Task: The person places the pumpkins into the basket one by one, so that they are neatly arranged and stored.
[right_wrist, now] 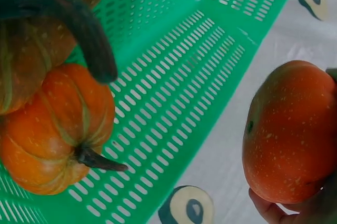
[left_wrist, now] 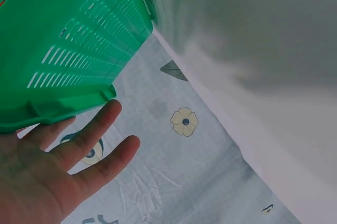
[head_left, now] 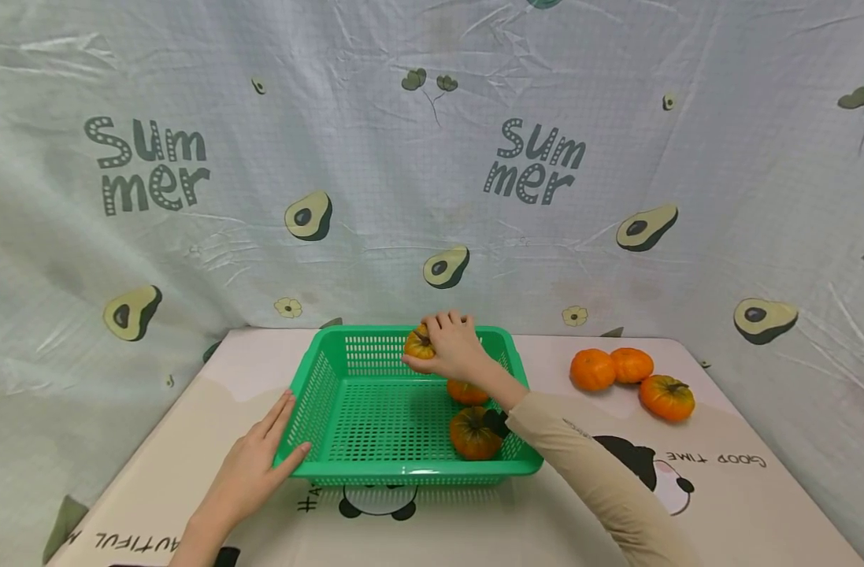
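Note:
A green plastic basket [head_left: 417, 470] with slotted walls stands on the table. My right hand [head_left: 453, 346] grips a small pumpkin [head_left: 419, 344] above the basket's far side; in the right wrist view this held pumpkin [right_wrist: 289, 134] shows a speckled orange face, with fingers under it. Along the basket's right side lie an orange pumpkin [head_left: 467, 392] and a greener one [head_left: 476, 433] with a dark stem. My left hand [head_left: 257, 457] rests against the basket's left rim, its fingers straight and spread. From the left wrist, those fingers [left_wrist: 100, 174] appear beside the green wall.
Right of the basket, three more pumpkins sit on the table: two orange ones [head_left: 593, 369] [head_left: 631, 365] touching, and a green-tinged one [head_left: 667, 397] nearer. A printed curtain [head_left: 375, 157] hangs behind the table's far edge.

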{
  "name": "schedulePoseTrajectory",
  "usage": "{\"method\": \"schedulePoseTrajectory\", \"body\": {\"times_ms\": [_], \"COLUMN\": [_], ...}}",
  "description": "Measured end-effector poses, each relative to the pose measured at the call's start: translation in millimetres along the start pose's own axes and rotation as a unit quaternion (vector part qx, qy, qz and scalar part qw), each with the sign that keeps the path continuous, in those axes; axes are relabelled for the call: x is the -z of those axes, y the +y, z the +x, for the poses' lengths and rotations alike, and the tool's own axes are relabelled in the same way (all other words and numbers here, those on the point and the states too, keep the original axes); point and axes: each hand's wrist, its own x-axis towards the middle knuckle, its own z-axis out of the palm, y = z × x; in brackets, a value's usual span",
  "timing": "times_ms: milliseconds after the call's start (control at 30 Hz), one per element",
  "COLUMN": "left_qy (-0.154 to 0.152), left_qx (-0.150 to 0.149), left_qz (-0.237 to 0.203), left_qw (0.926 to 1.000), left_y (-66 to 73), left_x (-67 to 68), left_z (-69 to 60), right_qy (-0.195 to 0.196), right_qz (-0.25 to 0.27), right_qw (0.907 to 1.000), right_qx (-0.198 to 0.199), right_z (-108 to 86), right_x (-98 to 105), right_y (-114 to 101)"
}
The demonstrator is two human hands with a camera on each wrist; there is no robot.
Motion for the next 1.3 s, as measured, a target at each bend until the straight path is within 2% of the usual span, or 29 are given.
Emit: {"method": "schedulePoseTrajectory", "body": {"times_ms": [333, 600, 767, 1133, 1300], "left_qy": [-0.001, 0.007, -0.001, -0.001, 0.005], "left_qx": [0.001, -0.006, -0.002, -0.003, -0.005], "left_qz": [0.0, -0.002, -0.007, -0.011, -0.013], "left_qw": [1.0, 1.0, 1.0, 0.9999, 0.9999], "left_y": [0.5, 1.2, 2.5, 3.5, 3.7], "left_x": [0.3, 0.8, 2.5, 4.0, 2.7], "left_z": [0.1, -0.2, -0.3, 0.3, 0.2], "right_qy": [-0.07, -0.107, -0.14, -0.154, -0.17], "right_qz": [0.037, 0.025, 0.019, -0.025, -0.036], "right_qw": [0.9966, 0.9934, 0.9892, 0.9877, 0.9847], "right_qx": [-0.022, -0.031, -0.039, -0.005, -0.001], "right_z": [9.7, 11.8, 11.7, 8.8, 6.6], "right_x": [-17, -29, -36, -43, -43], "right_y": [-1, 3, 6, 8, 7]}}
